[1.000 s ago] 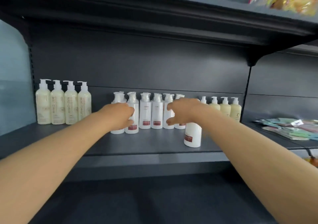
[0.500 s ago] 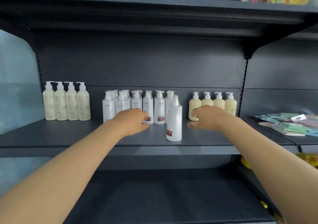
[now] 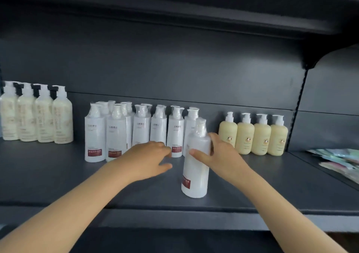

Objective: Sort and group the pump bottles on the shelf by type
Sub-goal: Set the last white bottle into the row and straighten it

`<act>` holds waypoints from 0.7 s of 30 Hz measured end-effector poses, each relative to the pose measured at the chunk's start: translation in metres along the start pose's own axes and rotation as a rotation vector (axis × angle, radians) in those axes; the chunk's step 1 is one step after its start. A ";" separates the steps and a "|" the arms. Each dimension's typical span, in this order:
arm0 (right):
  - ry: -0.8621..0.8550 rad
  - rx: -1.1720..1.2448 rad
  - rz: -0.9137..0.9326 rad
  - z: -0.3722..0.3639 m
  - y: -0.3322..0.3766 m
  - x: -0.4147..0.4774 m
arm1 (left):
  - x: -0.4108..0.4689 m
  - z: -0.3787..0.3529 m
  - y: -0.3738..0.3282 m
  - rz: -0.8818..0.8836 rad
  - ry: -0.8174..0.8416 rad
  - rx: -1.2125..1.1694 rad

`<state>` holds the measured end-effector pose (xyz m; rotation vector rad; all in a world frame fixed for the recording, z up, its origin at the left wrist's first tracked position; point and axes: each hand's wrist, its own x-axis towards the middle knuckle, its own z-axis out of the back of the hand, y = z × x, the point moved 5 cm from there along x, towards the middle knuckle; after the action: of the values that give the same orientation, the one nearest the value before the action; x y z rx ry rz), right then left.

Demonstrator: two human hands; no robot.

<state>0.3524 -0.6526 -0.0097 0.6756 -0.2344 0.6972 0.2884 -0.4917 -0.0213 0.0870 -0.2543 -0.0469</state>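
Head view: right hand point(image 3: 219, 155) grips a lone white pump bottle point(image 3: 196, 175) near the shelf point(image 3: 58, 184) front.
I see its thumb and fingers wrapped round the upright body, ahead of the white bottle row point(image 3: 139, 130). Left hand point(image 3: 147, 159) is loose, fingers relaxed, holding nothing, just before that row. Yellow bottles point(image 3: 252, 136) are grouped to the right.

Four tall cream plastic pump bottles point(image 3: 37, 116) are lined up far left, white red-labelled pump bottles point(image 3: 139, 130) clustered in the middle, squat yellow pump bottles point(image 3: 252, 136) right; one white bottle point(image 3: 196, 167) is stood out front.
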 end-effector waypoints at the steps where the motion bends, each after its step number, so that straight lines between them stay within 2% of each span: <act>1: 0.002 0.079 0.010 -0.004 -0.003 0.001 | 0.003 -0.002 -0.001 -0.003 -0.010 -0.028; 7: 0.056 0.359 0.062 -0.005 -0.016 0.019 | 0.013 -0.004 -0.007 0.015 -0.040 -0.189; 13: 0.211 0.579 0.117 -0.016 -0.026 0.045 | 0.009 -0.002 -0.003 0.165 -0.096 -0.587; 17: 0.300 0.700 0.138 -0.035 -0.013 0.062 | 0.009 -0.007 0.005 0.271 -0.215 -0.727; 21: 0.329 0.835 0.145 -0.054 0.015 0.080 | 0.005 -0.001 0.030 0.381 -0.370 -0.739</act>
<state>0.4012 -0.5680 -0.0106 1.3251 0.3418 1.0403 0.2942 -0.4616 -0.0181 -0.7110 -0.6037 0.2250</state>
